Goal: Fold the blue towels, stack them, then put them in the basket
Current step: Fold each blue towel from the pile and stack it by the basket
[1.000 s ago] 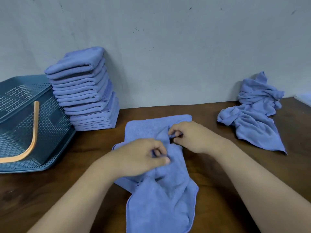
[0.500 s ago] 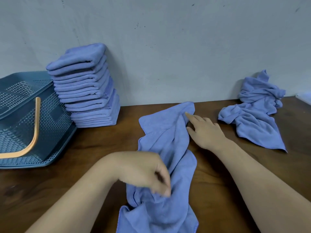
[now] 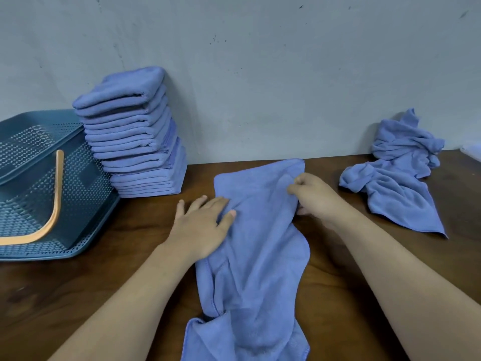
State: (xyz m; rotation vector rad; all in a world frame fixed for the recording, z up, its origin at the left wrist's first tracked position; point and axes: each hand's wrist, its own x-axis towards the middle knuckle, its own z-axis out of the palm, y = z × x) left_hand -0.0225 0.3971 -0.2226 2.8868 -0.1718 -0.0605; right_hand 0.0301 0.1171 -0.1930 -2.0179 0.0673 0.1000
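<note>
Your blue towel (image 3: 260,243) lies lengthwise down the centre of the frame, rumpled and creased, its stitched hem showing along the left side and its near end running off the bottom edge. Your left hand (image 3: 203,225) lies flat on its left edge, fingers spread and straight, pressing the cloth to the table (image 3: 104,295). Your right hand (image 3: 315,196) has its fingers curled and is pinching a fold near the top right corner. The count: one towel under your hands, one stack of folded towels (image 3: 132,134) at upper left leaning on the wall (image 3: 260,74), with layers too fine to count exactly, one teal basket (image 3: 86,194) with an orange handle (image 3: 54,204) at the left edge, just beside the stack, and one crumpled heap (image 3: 395,183) at right; how many towels it holds you cannot tell. The towel's far edge stops just short of the wall. Bare wood shows between towel and stack, and between towel and heap.
</note>
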